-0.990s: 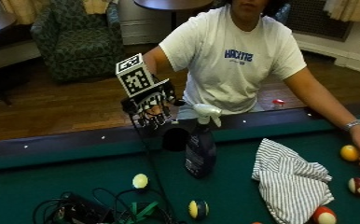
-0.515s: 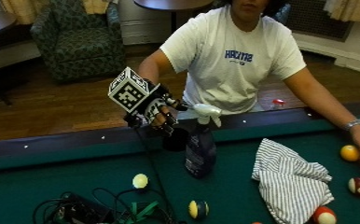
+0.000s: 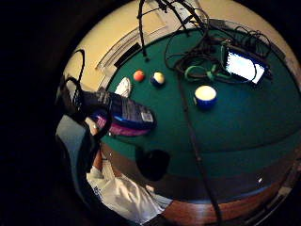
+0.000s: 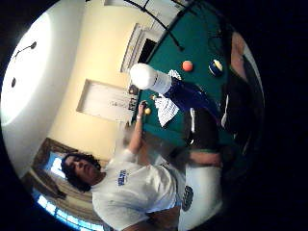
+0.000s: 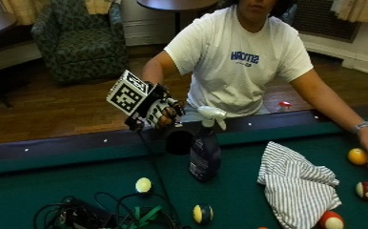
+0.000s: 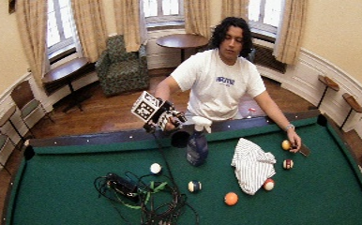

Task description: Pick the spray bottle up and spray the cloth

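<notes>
The grip (image 5: 164,113), fingers loosely curled and holding nothing, hovers just beside the upright spray bottle (image 5: 205,155), level with its white trigger head.

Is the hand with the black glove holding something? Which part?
No, nothing yet. The gloved right hand hangs beside the white spray head of the spray bottle, which stands alone on the pool table.

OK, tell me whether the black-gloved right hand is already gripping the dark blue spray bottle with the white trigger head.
No: the gloved right hand hovers beside the spray bottle, which stands upright on the green felt.
</notes>
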A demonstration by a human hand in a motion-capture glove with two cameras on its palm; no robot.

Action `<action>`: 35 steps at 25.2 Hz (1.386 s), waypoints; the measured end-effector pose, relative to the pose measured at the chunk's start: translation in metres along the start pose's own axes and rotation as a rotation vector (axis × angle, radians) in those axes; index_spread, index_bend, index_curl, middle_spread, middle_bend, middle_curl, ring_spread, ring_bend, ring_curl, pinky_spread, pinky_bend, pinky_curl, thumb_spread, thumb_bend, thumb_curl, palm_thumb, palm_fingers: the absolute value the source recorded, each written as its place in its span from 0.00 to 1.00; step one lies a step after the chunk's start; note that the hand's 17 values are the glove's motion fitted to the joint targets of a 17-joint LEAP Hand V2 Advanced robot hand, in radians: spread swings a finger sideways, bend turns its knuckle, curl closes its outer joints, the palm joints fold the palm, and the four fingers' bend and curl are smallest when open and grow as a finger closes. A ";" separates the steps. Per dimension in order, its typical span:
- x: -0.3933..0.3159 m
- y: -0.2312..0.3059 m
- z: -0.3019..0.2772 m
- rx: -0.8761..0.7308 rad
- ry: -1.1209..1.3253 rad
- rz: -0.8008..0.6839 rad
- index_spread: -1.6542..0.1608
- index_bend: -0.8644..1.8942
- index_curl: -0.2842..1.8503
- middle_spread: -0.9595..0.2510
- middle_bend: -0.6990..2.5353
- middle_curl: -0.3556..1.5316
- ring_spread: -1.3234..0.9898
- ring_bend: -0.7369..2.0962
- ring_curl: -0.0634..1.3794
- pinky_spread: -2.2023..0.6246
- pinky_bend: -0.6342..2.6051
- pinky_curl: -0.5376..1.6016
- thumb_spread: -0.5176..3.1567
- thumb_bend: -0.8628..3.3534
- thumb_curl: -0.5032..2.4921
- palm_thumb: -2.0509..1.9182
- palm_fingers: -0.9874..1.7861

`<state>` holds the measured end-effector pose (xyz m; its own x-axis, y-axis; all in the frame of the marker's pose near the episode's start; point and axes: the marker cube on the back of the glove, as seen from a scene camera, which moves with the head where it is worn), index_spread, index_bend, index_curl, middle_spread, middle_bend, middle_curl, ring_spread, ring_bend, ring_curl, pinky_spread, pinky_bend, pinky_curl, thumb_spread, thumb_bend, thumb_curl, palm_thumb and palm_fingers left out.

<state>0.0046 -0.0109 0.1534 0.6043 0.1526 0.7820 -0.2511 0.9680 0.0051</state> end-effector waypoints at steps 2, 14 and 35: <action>0.001 -0.001 -0.001 0.000 -0.029 0.010 0.75 0.41 0.26 0.62 0.35 0.41 0.49 0.53 0.34 0.69 0.44 0.46 0.39 0.22 0.31 0.74 0.87; 0.001 0.004 -0.002 -0.037 -0.096 0.020 0.77 0.55 0.35 0.61 0.45 0.51 0.48 0.59 0.42 0.71 0.49 0.52 0.42 0.22 0.34 0.74 0.84; 0.003 0.008 -0.004 -0.028 -0.107 0.056 0.77 0.42 0.35 0.66 0.40 0.48 0.51 0.56 0.39 0.69 0.43 0.49 0.48 0.20 0.33 0.68 0.74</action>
<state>0.0076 -0.0022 0.1536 0.5054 0.1857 0.8427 -0.2599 0.9640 -0.0565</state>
